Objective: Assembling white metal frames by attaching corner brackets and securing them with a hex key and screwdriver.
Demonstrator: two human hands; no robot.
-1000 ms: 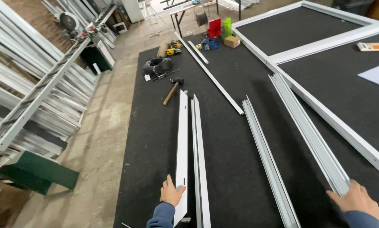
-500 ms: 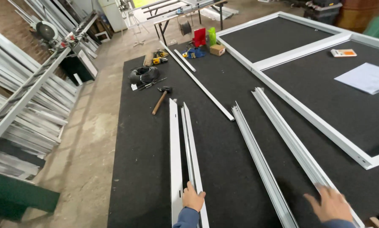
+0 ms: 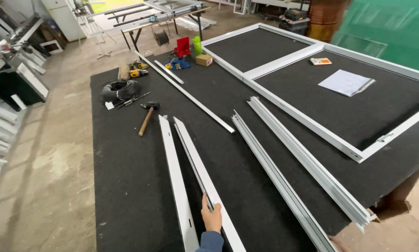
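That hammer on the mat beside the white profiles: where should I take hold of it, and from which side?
Grip the hammer by its wooden handle, near the lower end, coming from the floor side of the black mat. The handle lies flat, pointing away from the dark head, and that side looks free of the white profiles.

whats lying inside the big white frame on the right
Inside the white frame, on the dark mat, lie a sheet of white paper in the near section and a small white-and-orange item by the crossbar. Whatever is under the paper is hidden.
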